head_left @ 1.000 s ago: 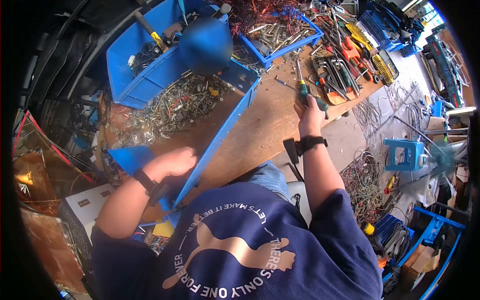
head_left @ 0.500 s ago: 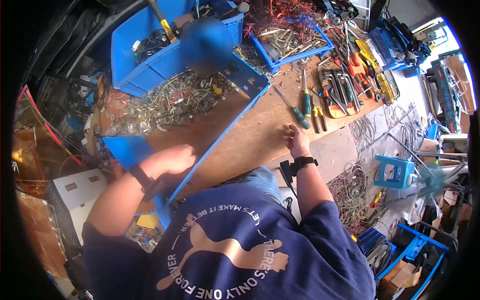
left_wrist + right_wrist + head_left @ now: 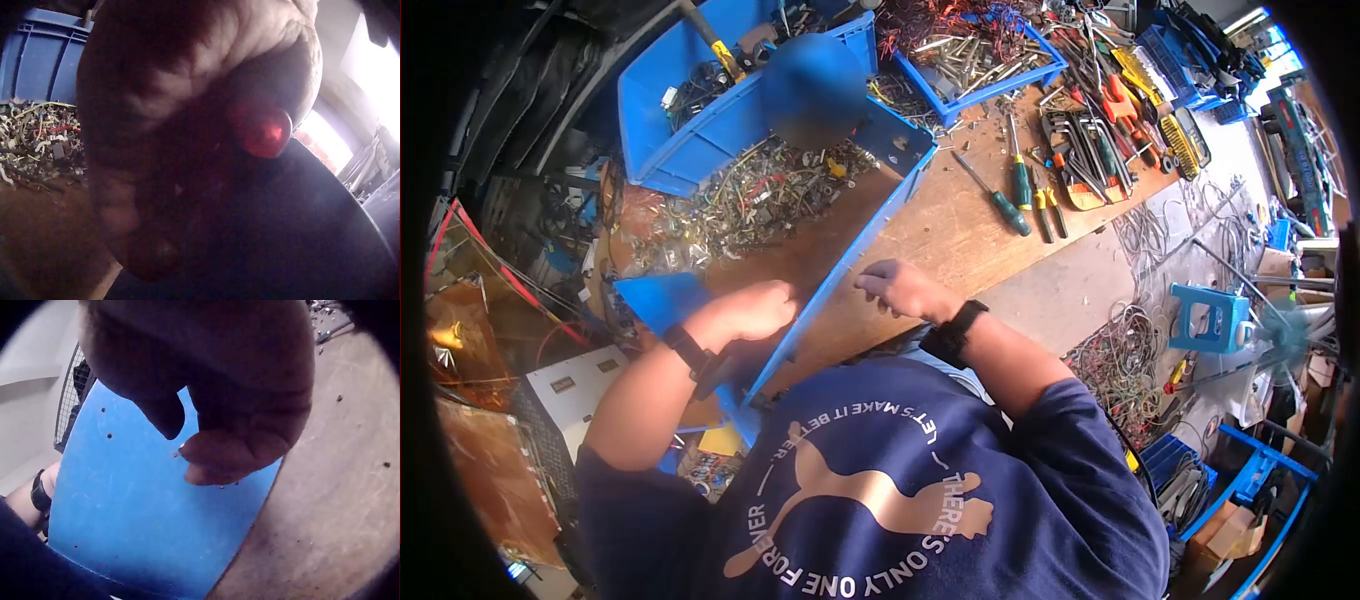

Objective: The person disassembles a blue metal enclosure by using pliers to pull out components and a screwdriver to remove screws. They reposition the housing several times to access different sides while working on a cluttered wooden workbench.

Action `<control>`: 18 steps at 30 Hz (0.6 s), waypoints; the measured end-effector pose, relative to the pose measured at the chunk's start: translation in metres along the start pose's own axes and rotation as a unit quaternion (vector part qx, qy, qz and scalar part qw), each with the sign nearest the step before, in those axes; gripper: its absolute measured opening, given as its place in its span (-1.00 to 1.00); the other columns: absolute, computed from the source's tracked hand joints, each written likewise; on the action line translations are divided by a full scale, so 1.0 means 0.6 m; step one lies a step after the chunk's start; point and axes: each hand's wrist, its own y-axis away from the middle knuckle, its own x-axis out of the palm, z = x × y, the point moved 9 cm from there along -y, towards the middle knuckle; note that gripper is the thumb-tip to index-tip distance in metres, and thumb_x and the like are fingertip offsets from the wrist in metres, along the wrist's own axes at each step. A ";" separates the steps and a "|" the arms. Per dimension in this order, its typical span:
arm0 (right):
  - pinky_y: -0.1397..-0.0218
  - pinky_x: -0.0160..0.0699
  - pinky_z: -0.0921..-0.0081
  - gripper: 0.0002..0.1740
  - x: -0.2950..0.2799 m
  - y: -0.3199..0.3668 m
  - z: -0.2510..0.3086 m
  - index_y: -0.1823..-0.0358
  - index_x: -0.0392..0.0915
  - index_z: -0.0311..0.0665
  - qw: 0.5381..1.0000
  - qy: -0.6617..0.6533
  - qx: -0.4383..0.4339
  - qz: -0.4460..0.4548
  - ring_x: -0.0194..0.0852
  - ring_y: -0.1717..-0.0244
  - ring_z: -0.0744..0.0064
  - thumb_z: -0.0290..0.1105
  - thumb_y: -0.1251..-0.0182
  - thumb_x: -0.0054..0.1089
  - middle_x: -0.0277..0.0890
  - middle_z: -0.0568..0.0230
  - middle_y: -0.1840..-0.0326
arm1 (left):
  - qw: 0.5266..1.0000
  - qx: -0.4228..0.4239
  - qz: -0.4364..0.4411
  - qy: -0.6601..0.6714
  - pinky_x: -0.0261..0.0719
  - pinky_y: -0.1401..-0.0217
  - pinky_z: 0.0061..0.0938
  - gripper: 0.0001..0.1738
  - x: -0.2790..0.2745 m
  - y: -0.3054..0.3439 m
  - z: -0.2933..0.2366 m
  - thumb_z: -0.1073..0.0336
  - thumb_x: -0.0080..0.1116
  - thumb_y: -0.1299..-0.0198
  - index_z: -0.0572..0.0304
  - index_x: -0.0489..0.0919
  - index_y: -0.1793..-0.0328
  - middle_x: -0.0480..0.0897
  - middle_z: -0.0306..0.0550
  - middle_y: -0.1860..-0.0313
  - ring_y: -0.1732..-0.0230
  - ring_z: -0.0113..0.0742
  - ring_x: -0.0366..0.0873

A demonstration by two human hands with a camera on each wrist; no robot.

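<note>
A blue plastic panel (image 3: 885, 218) stands on edge across the wooden bench, in front of the person. My left hand (image 3: 753, 310) is at its left face, the fingers curled in; the palm is dark in the left wrist view, so I cannot tell what they hold. On the other side, my right hand (image 3: 905, 288) has its thumb and fingers loosely bent, fingertips close to the panel. The right wrist view shows a tiny shiny metal piece (image 3: 176, 454) just beyond the fingertips, plus small holes in the blue face (image 3: 137, 500).
Two green-handled screwdrivers (image 3: 1010, 213) and yellow-and-black pliers (image 3: 1048, 210) lie on the bench, right of the panel. Farther right is a set of hex keys (image 3: 1090, 150). Behind the panel are a scrap pile (image 3: 750, 205) and a blue bin (image 3: 700, 150).
The right hand has let go of a green-handled screwdriver, leaving it on the bench, and has moved left to the panel. The left hand keeps its place.
</note>
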 end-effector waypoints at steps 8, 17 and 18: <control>0.49 0.42 0.60 -0.62 0.007 -0.027 0.003 0.24 0.54 -0.28 0.998 -0.053 0.037 0.021 0.43 0.51 0.56 -0.10 -0.37 -0.08 0.47 0.37 0.48 | 0.999 0.010 0.041 -0.014 0.47 0.24 -0.10 -0.59 -0.003 0.012 -0.026 0.20 -0.15 -0.15 0.52 0.53 0.32 0.56 0.40 0.37 0.33 0.13 0.57; 0.50 0.38 0.60 -0.74 0.001 -0.043 -0.003 0.30 0.57 -0.37 0.995 -0.095 0.021 -0.004 0.41 0.58 0.55 -0.27 -0.24 0.19 0.48 0.35 0.54 | 0.999 -0.027 0.036 0.014 0.48 0.12 -0.11 -0.55 0.000 0.014 -0.020 0.18 -0.18 -0.20 0.52 0.54 0.18 0.60 0.34 0.27 0.21 0.15 0.57; 0.46 0.42 0.59 -0.71 -0.012 -0.043 0.014 0.35 0.59 -0.42 0.998 0.034 -0.018 -0.058 0.46 0.54 0.53 -0.27 -0.16 0.28 0.51 0.31 0.55 | 0.999 -0.030 0.032 0.018 0.48 0.11 -0.11 -0.55 -0.001 0.015 -0.019 0.18 -0.18 -0.19 0.52 0.54 0.18 0.60 0.33 0.26 0.21 0.15 0.57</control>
